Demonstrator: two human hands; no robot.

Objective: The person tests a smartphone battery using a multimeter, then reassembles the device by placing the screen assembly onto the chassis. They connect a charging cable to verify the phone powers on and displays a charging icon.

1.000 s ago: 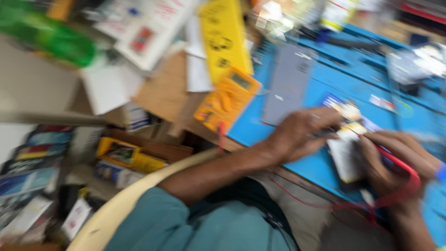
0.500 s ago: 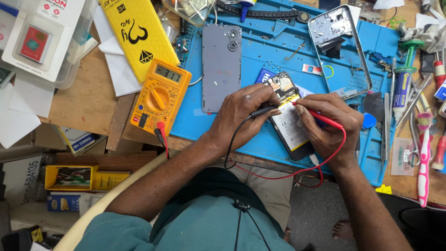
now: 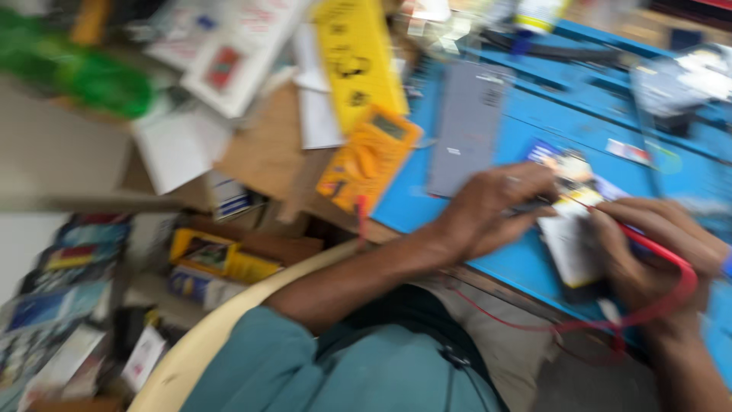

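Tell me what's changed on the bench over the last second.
Only the view swung left and blurred. The left hand holds the black probe and the right hand the red probe on the opened phone, as before. The yellow multimeter and grey back cover lie unmoved on the blue mat.

A matt blue rubbery work mat covers the bare wooden surface; beside the mat lies a smooth orange plastic multimeter.

left hand: fingers curled, palm down | right hand: fingers pinched together
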